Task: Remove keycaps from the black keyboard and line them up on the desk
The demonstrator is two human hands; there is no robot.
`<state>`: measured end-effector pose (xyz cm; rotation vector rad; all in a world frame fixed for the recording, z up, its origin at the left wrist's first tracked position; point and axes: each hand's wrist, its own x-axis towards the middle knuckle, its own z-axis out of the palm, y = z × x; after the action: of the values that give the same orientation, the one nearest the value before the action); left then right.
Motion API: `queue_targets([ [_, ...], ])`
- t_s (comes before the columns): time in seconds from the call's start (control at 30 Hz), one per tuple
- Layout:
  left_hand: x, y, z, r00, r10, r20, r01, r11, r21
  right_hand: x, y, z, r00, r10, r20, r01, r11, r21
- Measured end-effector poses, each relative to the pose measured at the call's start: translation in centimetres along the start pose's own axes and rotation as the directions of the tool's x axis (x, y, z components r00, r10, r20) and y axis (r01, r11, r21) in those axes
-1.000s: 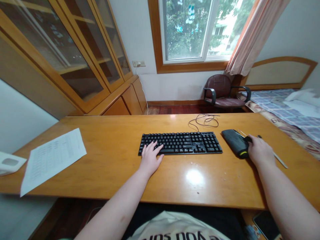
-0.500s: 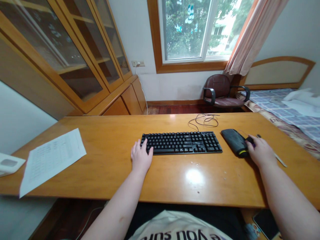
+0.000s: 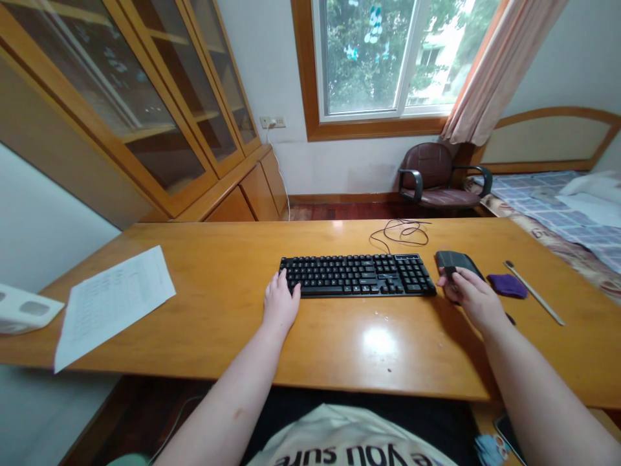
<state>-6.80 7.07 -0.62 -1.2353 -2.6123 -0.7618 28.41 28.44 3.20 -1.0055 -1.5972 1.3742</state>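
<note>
A black keyboard [image 3: 359, 277] lies lengthwise on the wooden desk. My left hand [image 3: 282, 299] rests at its left front corner, fingers stretched onto the left end and thumb apart at the front edge. Just off the keyboard's right end, my right hand [image 3: 471, 294] is raised a little, pinching a small black object [image 3: 451, 273] whose kind I cannot make out. Behind that hand lies a dark grey pouch [image 3: 460, 259], partly covered by the fingers. To the right are a folded purple cloth [image 3: 507, 285] and a thin whitish stick with a dark tip [image 3: 536, 294].
The keyboard's cable [image 3: 405, 232] is coiled towards the far edge. A printed sheet [image 3: 114, 301] and a white object [image 3: 32, 309] lie at the left. Beyond the desk [image 3: 204, 323] stand a glass-fronted cabinet [image 3: 213, 165], a chair [image 3: 429, 171] and a bed [image 3: 572, 200].
My right hand has moved left from beside the pouch towards the keyboard and now pinches a small black object in view. The purple cloth is uncovered. My left hand stays on the keyboard.
</note>
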Motion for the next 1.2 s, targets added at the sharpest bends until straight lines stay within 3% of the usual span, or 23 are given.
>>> queue_targets([
  [0.13,0.0,-0.2,0.1,0.999,0.030,-0.012,-0.031,0.999,-0.040,-0.4,-1.2,1.9,0.982,0.112,0.151,-0.152,0.947,0.282],
  [0.37,0.0,0.0,0.6,0.992,0.113,0.047,-0.107,0.987,-0.117,-0.9,-2.9,5.0,0.927,0.188,0.326,-0.320,0.850,0.419],
  [0.87,-0.5,0.5,0.1,0.990,0.133,0.043,-0.122,0.973,-0.193,-0.2,-4.1,9.9,0.874,0.100,0.476,-0.230,0.948,0.222],
  [1.03,-0.5,0.4,0.0,0.993,0.109,0.038,-0.098,0.968,-0.229,0.3,-4.3,12.1,0.865,0.096,0.492,-0.271,0.915,0.298],
  [1.2,-0.3,0.2,0.0,0.994,0.098,0.046,-0.083,0.965,-0.248,0.9,-4.4,14.7,0.873,0.035,0.486,-0.209,0.928,0.309],
])
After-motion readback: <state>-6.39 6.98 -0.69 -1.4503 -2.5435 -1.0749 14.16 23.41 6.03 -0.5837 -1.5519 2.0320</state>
